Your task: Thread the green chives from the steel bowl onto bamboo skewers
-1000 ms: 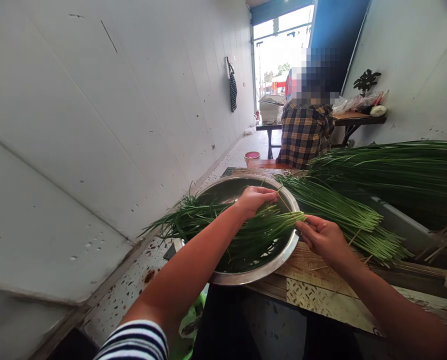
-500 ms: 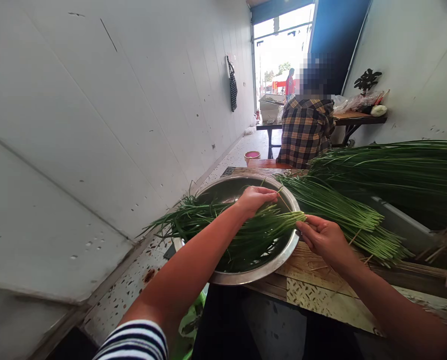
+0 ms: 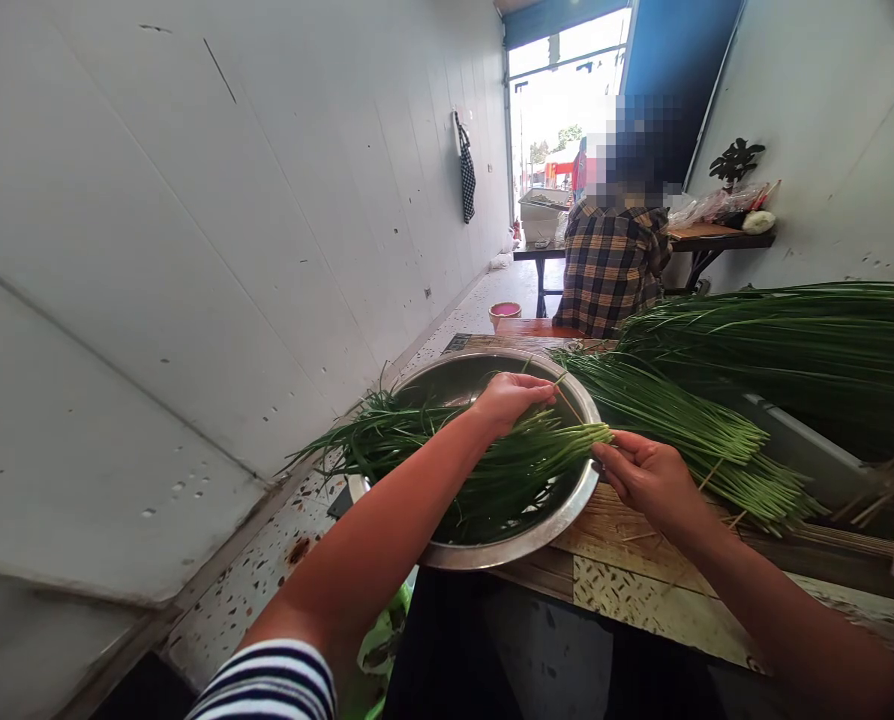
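Note:
A large metal bowl (image 3: 526, 545) holds garlic chives (image 3: 492, 480), their leafy tips hanging over its left rim and their pale cut ends at its right rim. My left hand (image 3: 520, 398) is over the bowl, its fingertips pinched on a thin chive stalk (image 3: 561, 379); a thin brownish strand slants down just below. At the right rim, my right hand (image 3: 649, 475) is closed, thumb and fingers pinching the pale chive ends. Beside it a bundle of chives (image 3: 687, 410) lies on the tabletop with its cut ends toward me.
Farther right, a grey crate (image 3: 799, 430) has a big heap of long chives (image 3: 792, 325) over it. Dry straw-like strands (image 3: 893, 490) lie at the right. A person in a plaid shirt (image 3: 608, 265) sits ahead, facing a table. A white wall (image 3: 229, 250) runs along the left.
My hands and the chives hold the same position. The person ahead has shifted their head slightly to the right.

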A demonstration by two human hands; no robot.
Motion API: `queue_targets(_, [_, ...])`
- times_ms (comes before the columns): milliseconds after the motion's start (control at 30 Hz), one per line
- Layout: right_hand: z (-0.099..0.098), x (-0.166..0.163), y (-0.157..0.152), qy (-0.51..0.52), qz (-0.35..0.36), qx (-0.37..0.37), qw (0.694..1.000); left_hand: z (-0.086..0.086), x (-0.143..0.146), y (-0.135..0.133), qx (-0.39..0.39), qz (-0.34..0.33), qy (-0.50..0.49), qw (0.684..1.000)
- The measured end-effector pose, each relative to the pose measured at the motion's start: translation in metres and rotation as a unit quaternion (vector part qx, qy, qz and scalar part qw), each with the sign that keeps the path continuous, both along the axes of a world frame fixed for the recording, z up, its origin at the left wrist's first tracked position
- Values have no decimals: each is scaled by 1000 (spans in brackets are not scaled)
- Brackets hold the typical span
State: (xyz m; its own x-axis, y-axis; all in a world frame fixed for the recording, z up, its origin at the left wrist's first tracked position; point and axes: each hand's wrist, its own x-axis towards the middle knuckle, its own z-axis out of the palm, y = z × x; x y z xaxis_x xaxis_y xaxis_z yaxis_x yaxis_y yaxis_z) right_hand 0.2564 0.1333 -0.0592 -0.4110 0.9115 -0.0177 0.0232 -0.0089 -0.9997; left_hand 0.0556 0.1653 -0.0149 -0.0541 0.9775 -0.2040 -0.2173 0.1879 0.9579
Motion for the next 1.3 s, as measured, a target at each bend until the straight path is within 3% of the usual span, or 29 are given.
queue_targets(1300, [1, -1, -2, 7, -3, -18, 1000, 1, -5, -1, 7, -31, -10, 999])
